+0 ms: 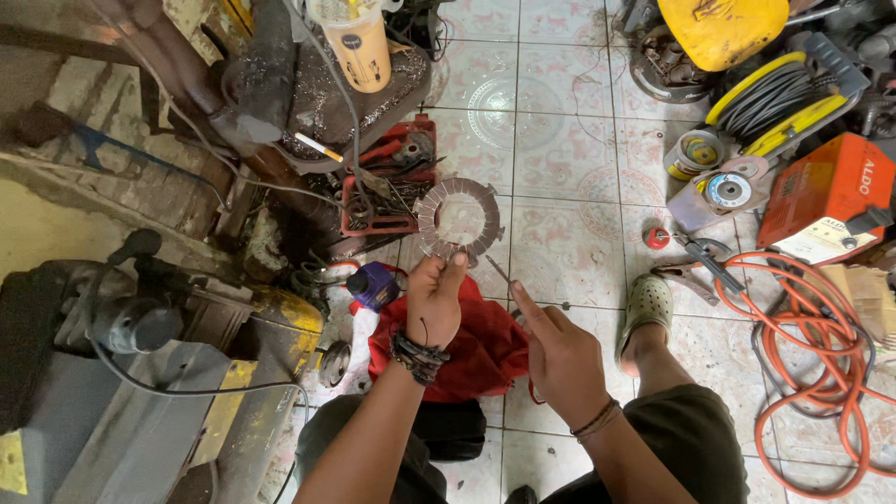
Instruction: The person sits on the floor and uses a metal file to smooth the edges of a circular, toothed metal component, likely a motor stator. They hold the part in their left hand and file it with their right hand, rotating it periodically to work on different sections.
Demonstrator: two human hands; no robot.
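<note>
1. The left hand [434, 299] is raised over the tiled floor [560, 140] and grips a flat metal ring [458, 220] at its lower edge, between thumb and fingers. The ring is grey, has a toothed outer edge and a big round hole in the middle, and it stands up above the hand.
2. The right hand [560, 359] is just beside the left one, lower and to the right. Its fingers are half curled and the forefinger points toward the ring. A thin metal pin [498, 270] is seen at the fingertip, but I cannot tell if the hand really holds it.
3. Both wrists carry dark bracelets.
4. Under the hands a red cloth [476, 350] lies on the floor, and a small purple bottle with a black cap [371, 285] rests at its upper left edge.
5. Behind the ring is a red tray [383, 182] full of small tools, and above it a plastic cup with an orange drink [357, 42].
6. At the right, the person's foot in a pale green sandal [647, 303] rests on the tiles. Near it are pliers [691, 266], an orange hose [812, 364] in loops, an orange machine box [835, 196] and some grinding discs [728, 187].
</note>
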